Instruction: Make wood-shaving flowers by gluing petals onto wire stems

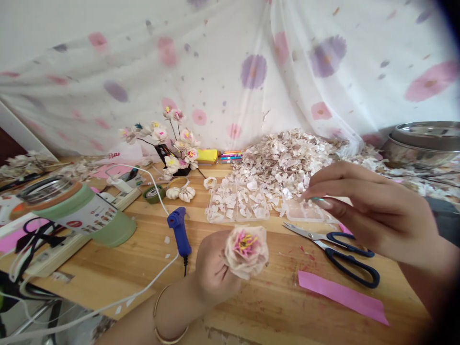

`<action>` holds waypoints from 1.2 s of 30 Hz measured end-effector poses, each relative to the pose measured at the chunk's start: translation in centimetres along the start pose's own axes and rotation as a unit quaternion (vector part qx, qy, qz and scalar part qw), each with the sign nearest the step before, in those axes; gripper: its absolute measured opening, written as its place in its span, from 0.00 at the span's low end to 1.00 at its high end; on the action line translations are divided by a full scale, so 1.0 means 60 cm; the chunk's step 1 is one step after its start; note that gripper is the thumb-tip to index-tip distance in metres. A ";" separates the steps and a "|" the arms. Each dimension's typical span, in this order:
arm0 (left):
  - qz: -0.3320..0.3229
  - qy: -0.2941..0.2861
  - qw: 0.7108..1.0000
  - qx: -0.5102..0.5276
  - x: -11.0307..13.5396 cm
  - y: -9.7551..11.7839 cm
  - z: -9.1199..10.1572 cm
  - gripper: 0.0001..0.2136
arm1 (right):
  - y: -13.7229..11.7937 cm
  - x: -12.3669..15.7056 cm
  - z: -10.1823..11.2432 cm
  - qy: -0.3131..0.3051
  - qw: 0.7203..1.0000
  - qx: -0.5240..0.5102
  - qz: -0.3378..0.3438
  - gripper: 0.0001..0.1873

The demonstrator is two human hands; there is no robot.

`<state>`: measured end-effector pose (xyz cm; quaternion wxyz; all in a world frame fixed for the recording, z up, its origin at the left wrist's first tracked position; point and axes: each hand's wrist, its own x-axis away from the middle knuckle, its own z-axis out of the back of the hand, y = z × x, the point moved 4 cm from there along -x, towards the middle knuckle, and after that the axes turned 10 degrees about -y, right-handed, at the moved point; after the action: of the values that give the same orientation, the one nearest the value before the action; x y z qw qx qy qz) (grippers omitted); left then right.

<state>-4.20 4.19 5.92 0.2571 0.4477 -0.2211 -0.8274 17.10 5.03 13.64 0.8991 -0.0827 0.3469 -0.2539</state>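
A handmade flower (247, 251) with cream petals and a pink and yellow centre faces up above the front of the table. My left hand (217, 263) is closed in a fist beneath its head, and the stem is hidden inside. Raised at the right, my right hand (373, 211) has thumb and fingertips drawn together over a clear divided box (302, 211). Whatever the fingertips pinch, if anything, cannot be made out. Scissors (312, 237) with dark blue handles lie partly opened below that hand. Left of them, another divided box (239, 218) contains loose whitish petals.
A big heap of dried petals (287, 158) spreads along the back. A blue glue gun (179, 232) stands left of my left hand, near a green jar (89, 211) and a power strip (53, 251). Finished flowers (179, 143) stand behind. A pink strip (341, 297) lies in front.
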 end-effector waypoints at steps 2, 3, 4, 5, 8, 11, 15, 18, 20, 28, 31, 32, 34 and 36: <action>-0.009 -0.010 1.000 0.004 -0.001 -0.002 -0.004 0.11 | -0.007 0.001 0.007 0.019 1.000 0.025 0.004 0.16; -0.012 -0.012 1.000 0.010 -0.001 -0.002 -0.007 0.11 | -0.008 0.002 0.011 0.031 0.999 0.037 0.002 0.15; -0.011 -0.013 1.000 0.014 0.000 -0.003 -0.009 0.10 | -0.009 0.003 0.013 0.044 0.998 0.045 -0.002 0.14; -0.008 -0.011 1.000 0.020 0.000 -0.003 -0.010 0.09 | -0.009 0.005 0.015 0.056 0.997 0.047 -0.007 0.12; 0.011 0.004 0.999 0.035 0.008 -0.007 -0.011 0.06 | -0.002 0.009 0.007 0.046 0.998 0.010 -0.036 0.09; 0.049 0.030 0.998 0.016 0.018 -0.016 -0.008 0.05 | 0.011 0.008 -0.020 -0.017 0.991 -0.095 -0.096 0.05; 0.057 0.043 0.997 -0.001 0.022 -0.020 -0.007 0.08 | 0.026 0.005 -0.056 -0.030 0.939 -0.298 -0.168 0.05; 0.047 0.043 0.998 0.011 0.020 -0.019 -0.007 0.08 | 0.032 0.003 -0.073 -0.015 0.896 -0.396 -0.199 0.05; 0.050 0.041 0.998 0.004 0.021 -0.019 -0.007 0.09 | 0.032 0.003 -0.079 -0.012 0.877 -0.434 -0.205 0.05; 0.015 0.021 1.000 -0.017 0.017 -0.014 -0.007 0.06 | 0.032 0.005 -0.086 0.011 0.831 -0.501 -0.240 0.01; -0.053 -0.018 0.997 -0.059 0.006 -0.003 -0.010 0.07 | 0.037 0.007 -0.090 0.003 0.831 -0.496 -0.252 0.04; -0.080 -0.036 0.993 -0.082 0.004 0.001 -0.012 0.07 | 0.039 0.008 -0.091 0.001 0.832 -0.494 -0.254 0.05; -0.134 -0.078 0.978 -0.140 0.002 0.007 -0.021 0.04 | 0.044 0.009 -0.091 0.001 0.835 -0.485 -0.260 0.06; -0.184 -0.124 0.953 -0.209 0.005 0.010 -0.038 0.03 | 0.049 0.011 -0.088 0.004 0.840 -0.470 -0.270 0.06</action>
<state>-2.27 3.26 4.96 0.1591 0.3112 0.0123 -0.9369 15.16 7.35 8.40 0.6468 -0.5850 0.3918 -0.2931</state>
